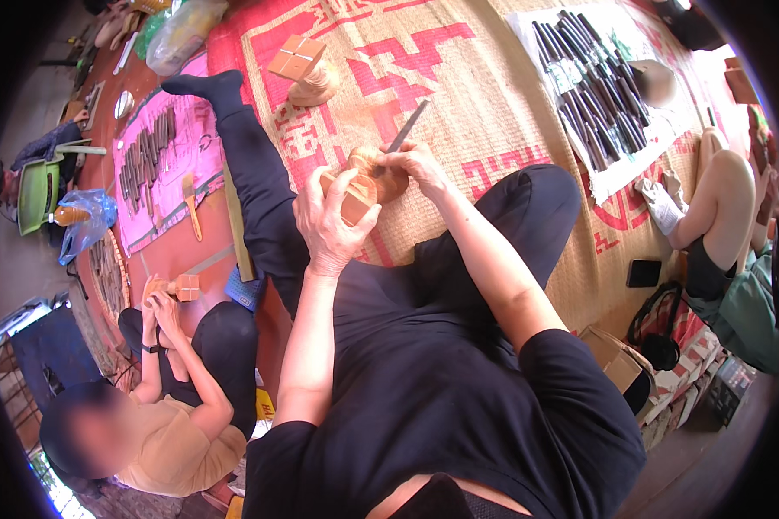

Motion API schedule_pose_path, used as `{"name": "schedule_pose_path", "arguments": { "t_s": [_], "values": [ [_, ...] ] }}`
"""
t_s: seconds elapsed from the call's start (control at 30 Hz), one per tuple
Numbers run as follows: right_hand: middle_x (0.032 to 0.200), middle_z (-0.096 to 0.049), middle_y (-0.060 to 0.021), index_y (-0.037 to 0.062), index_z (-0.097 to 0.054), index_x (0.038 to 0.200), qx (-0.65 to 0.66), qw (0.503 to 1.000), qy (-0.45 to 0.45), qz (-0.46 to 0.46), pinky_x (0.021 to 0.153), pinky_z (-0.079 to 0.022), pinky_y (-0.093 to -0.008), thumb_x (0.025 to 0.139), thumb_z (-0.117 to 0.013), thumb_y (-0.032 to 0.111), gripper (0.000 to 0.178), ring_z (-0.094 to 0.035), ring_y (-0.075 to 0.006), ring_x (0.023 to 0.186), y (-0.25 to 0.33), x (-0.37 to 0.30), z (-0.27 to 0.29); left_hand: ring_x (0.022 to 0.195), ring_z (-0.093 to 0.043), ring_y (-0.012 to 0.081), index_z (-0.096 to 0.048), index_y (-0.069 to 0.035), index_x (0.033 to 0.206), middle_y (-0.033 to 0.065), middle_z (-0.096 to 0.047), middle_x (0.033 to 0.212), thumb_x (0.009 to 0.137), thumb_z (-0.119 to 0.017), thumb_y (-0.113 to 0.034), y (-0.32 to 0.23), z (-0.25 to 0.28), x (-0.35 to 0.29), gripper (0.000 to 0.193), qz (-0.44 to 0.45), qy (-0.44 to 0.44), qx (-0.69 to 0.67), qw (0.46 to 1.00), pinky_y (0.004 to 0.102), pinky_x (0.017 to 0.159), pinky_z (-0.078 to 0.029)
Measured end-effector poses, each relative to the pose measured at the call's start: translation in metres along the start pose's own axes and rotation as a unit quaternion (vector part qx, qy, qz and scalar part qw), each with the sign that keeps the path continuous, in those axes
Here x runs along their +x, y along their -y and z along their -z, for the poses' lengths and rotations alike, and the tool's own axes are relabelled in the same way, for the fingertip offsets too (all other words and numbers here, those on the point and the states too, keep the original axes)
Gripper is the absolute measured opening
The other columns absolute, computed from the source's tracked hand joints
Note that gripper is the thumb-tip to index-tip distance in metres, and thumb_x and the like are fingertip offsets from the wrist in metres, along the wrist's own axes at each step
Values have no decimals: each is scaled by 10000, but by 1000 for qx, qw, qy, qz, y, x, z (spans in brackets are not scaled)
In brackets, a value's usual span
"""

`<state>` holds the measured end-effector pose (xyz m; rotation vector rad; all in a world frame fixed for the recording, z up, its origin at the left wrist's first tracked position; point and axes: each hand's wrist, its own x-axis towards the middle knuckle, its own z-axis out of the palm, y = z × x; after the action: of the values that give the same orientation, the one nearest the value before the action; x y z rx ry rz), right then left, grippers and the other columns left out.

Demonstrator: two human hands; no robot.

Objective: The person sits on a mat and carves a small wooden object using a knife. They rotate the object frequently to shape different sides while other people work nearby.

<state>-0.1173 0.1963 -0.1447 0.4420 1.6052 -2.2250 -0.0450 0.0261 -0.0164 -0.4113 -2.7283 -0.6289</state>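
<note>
Over the mat in front of my lap, my left hand (336, 212) is closed around a pale wooden carving (366, 159). The carving has a square block at its near end and a rounded part beyond. My right hand (417, 167) pinches a slim dark carving tool (407, 127) against the rounded part; the tool's outer end points up and away to the right. What touches the wood is hidden by my fingers. A similar wooden piece (312, 82), with a square block on top, stands on the mat farther off, beyond my left hand.
Rows of dark-handled carving tools (590, 91) lie on a white cloth at the far right. More tools (147, 160) and a brush (191, 206) lie at left, around a pink sheet. A person (182, 389) at lower left holds another wooden piece; another sits at right by a phone (643, 273).
</note>
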Motion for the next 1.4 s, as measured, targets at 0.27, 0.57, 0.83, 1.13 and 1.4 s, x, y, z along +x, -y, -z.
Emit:
{"name": "schedule_pose_path", "arguments": {
  "t_s": [0.27, 0.57, 0.83, 1.13, 1.4],
  "values": [
    [772, -662, -107, -14, -645, 773, 8, 999, -48, -18, 648, -463, -256, 690, -772, 122, 204, -600, -147, 673, 14, -8, 2, 1017, -542, 285, -590, -181, 1142, 98, -508, 1138, 626, -786, -354, -1, 0, 1, 578, -12, -15, 4, 1000, 432, 844, -416],
    [758, -659, -96, -13, -639, 787, 41, 999, -20, -23, 620, -455, -262, 686, -767, 102, 200, -585, -143, 649, -2, 0, 2, 1023, -542, 283, -594, -174, 1136, 96, -517, 1124, 629, -785, -348, 1, -2, 2, 570, -7, -24, -11, 1000, 428, 851, -415],
    [825, -672, -96, -44, -666, 878, 3, 1000, 14, 2, 700, -463, -261, 684, -773, 108, 269, -602, -145, 720, -2, -2, 1, 1032, -535, 294, -592, -167, 1135, 105, -503, 1147, 641, -787, -352, 1, 0, 3, 562, 0, -18, -13, 1000, 430, 871, -416],
    [783, -665, -81, -23, -674, 942, 8, 1000, -8, -10, 689, -467, -257, 714, -760, 120, 283, -609, -144, 712, 6, -5, 3, 1027, -536, 284, -592, -169, 1128, 95, -509, 1125, 631, -788, -351, 0, 0, 1, 565, 7, -18, -6, 1000, 429, 857, -415],
    [791, -684, -94, -10, -690, 863, 58, 996, -44, -54, 710, -466, -273, 695, -771, 137, 237, -615, -146, 724, 1, -4, 6, 1017, -539, 277, -588, -180, 1135, 92, -510, 1112, 628, -788, -359, 1, -2, 3, 574, -2, -25, -8, 1000, 430, 847, -415]
  ]
}}
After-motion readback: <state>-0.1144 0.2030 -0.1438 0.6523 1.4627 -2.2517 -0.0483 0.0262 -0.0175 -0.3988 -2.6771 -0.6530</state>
